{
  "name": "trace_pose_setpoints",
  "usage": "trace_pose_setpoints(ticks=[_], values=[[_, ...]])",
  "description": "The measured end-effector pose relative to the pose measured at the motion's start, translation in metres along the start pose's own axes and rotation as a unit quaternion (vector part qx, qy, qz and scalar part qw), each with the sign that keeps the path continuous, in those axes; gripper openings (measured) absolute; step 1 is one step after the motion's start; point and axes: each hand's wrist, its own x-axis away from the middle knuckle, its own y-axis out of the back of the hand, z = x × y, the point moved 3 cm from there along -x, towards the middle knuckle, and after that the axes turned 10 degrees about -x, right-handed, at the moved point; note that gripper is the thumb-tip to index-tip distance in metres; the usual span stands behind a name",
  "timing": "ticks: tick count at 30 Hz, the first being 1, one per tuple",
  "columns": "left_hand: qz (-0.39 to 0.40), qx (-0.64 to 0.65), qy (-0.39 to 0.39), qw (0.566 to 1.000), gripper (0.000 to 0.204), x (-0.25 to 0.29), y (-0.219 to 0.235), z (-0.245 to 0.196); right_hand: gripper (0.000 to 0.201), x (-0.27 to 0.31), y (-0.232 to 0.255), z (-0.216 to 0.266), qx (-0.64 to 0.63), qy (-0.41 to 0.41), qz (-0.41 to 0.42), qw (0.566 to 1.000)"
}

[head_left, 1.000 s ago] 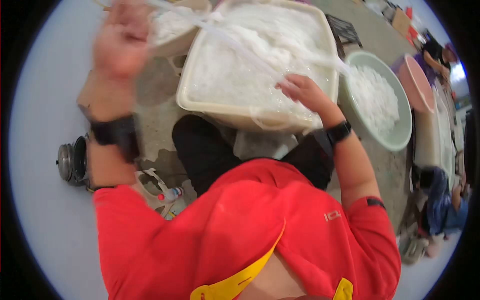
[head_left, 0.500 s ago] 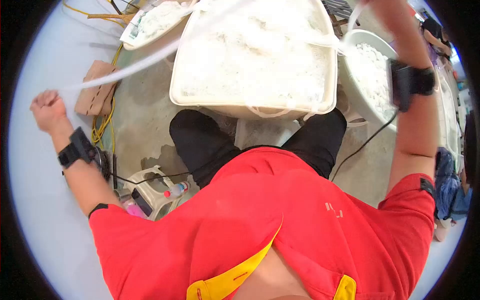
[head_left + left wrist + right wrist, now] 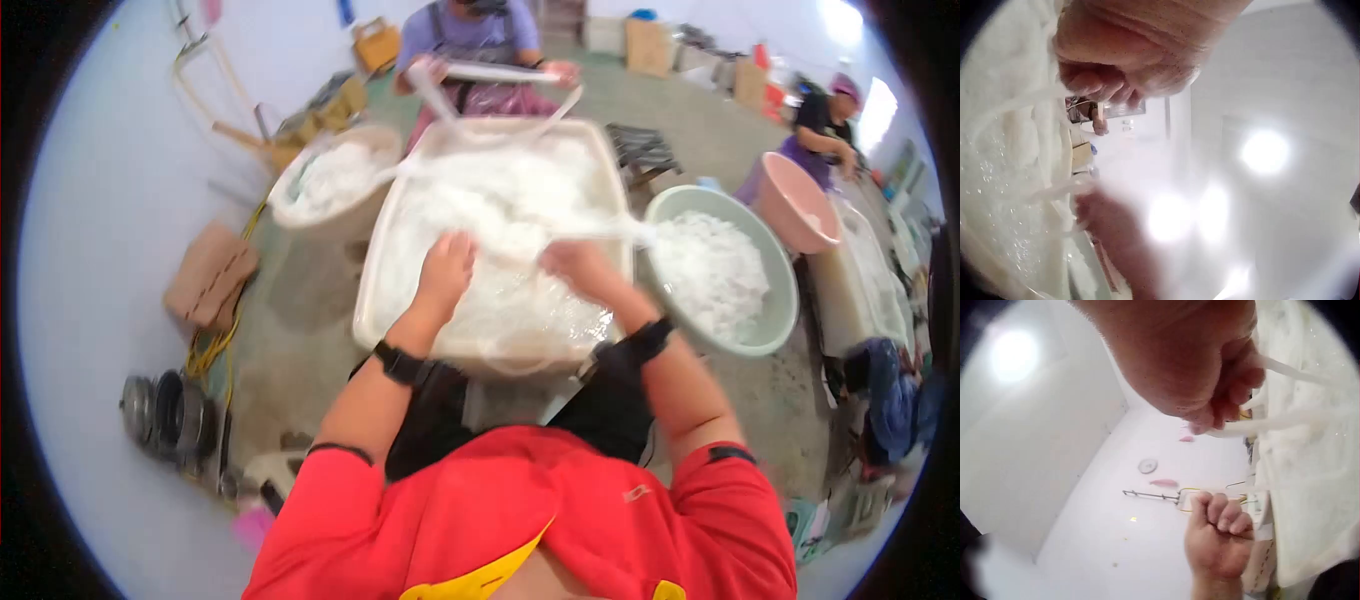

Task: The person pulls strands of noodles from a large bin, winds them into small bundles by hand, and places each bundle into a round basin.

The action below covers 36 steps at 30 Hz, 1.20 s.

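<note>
A cream rectangular tub [image 3: 372,318] holds water and tangled long white strips [image 3: 470,205]. Over its near half is my left hand [image 3: 447,270], fingers curled; a white strip [image 3: 1022,100] runs from its fingers toward the tub in the left wrist view. My right hand [image 3: 583,268] is a short way to the right, above the water. In the right wrist view it grips a pale, wet strip [image 3: 1279,424], whose lengths trail off to the right over the tub. The strip between my hands is blurred in the head view.
A green basin [image 3: 790,315] of white pieces stands right of the tub, a smaller basin [image 3: 290,215] with similar material to the left. Across from me a person [image 3: 470,40] holds a white strip up in both hands. A pink basin [image 3: 795,205] sits farther right.
My hands swung wide apart with the strip stretched between them, then came back together over the tub. The head view has tilted up, bringing the person opposite into sight.
</note>
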Motion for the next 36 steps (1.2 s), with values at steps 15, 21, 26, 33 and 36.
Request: trace_pose_setpoints(ticks=[15, 21, 26, 33, 36], values=[[0.373, 0.069, 0.135, 0.915, 0.027, 0.038, -0.07, -0.023, 0.027, 0.076, -0.005, 0.039, -0.272, 0.104, 0.045, 0.955], [0.013, -0.11, -0.056, 0.992, 0.024, 0.056, -0.089, 0.016, 0.022, 0.075, 0.003, 0.032, -0.116, 0.044, -0.157, 0.98], [0.223, -0.143, -0.066, 0.962, 0.044, 0.092, -0.118, -0.018, 0.017, 0.073, -0.003, 0.028, 0.089, -0.068, -0.184, 0.977], [0.247, 0.138, 0.073, 0.956, 0.02, 0.08, -0.123, 0.016, 0.024, 0.073, -0.021, 0.024, -0.466, -0.136, -0.183, 0.855], [0.354, 0.376, 0.197, 0.833, 0.02, 0.09, -0.114, -0.005, 0.026, 0.068, -0.032, 0.024, -0.567, -0.125, -0.212, 0.786]])
